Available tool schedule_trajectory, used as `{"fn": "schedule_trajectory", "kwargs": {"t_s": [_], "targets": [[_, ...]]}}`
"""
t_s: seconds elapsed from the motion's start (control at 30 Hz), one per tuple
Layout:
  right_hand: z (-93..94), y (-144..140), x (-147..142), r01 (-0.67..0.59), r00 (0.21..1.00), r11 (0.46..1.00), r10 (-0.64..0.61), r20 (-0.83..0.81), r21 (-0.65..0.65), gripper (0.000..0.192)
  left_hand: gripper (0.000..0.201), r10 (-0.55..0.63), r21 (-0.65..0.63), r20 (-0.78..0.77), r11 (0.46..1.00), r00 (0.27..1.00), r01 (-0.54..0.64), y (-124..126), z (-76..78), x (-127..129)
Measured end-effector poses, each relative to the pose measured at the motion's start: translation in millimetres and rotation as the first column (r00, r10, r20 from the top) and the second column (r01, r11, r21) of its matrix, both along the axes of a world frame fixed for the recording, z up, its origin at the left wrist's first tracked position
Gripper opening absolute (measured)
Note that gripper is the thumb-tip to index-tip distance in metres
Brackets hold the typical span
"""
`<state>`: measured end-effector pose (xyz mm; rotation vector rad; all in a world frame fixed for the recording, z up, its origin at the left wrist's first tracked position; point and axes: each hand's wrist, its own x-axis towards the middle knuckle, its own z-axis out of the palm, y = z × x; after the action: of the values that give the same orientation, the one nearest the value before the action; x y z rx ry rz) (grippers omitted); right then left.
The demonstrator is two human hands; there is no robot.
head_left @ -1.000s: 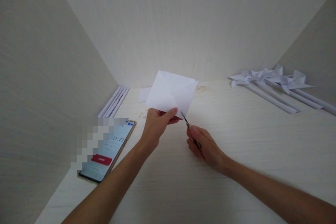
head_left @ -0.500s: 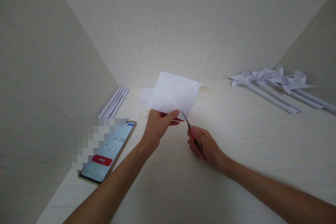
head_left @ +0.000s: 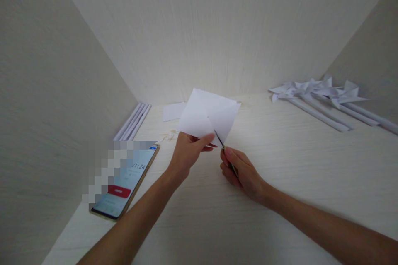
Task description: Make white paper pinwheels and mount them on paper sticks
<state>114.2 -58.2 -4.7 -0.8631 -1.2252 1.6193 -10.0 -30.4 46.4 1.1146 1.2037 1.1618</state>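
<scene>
A square white sheet of paper (head_left: 207,112), with faint diagonal creases and a small mark at its middle, is raised above the table. My left hand (head_left: 192,149) pinches its near edge, thumb on top and fingers beneath. In my right hand (head_left: 241,169) is a pair of scissors (head_left: 219,139), its handles largely hidden by my fingers. The dark blades lie at the paper's near right corner and point along the crease toward the middle. Whether the blades are fully closed I cannot tell.
A phone (head_left: 124,186) showing a timer lies at the left, partly pixelated. Behind it are several rolled paper sticks (head_left: 133,122) and a flat paper piece (head_left: 173,112). Several paper pinwheels (head_left: 320,91) on sticks lie at the back right. Walls enclose the white table (head_left: 295,165).
The paper has shifted slightly right and down in the view, and the scissor blades now lie over its corner along the crease. Both hands keep their hold.
</scene>
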Motion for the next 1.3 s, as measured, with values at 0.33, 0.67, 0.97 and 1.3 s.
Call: {"fn": "schedule_trajectory", "kwargs": {"t_s": [0.33, 0.67, 0.97, 1.3], "targets": [[-0.3, 0.2, -0.6, 0.012, 0.998, 1.000, -0.013, -0.058, -0.020, 0.040, 0.018, -0.021, -0.018, -0.045, 1.000, 0.999, 0.020, -2.5, -2.3, 2.6], [0.8, 1.1, -0.2, 0.020, 0.998, 0.999, -0.022, -0.066, -0.026, 0.039, 0.017, -0.050, -0.002, -0.104, 0.999, 0.993, 0.050, -3.2, -2.4, 1.9], [0.3, 0.3, -0.6, 0.022, 0.998, 0.999, -0.023, -0.066, -0.025, 0.040, 0.016, -0.070, 0.024, -0.112, 0.997, 0.991, 0.074, -0.1, -3.0, -0.1], [1.7, 1.9, -1.6, 0.035, 0.996, 0.999, -0.038, -0.084, -0.033, 0.040, 0.021, -0.095, -0.013, -0.051, 0.995, 0.994, 0.094, 1.8, -6.1, -2.7]]}}
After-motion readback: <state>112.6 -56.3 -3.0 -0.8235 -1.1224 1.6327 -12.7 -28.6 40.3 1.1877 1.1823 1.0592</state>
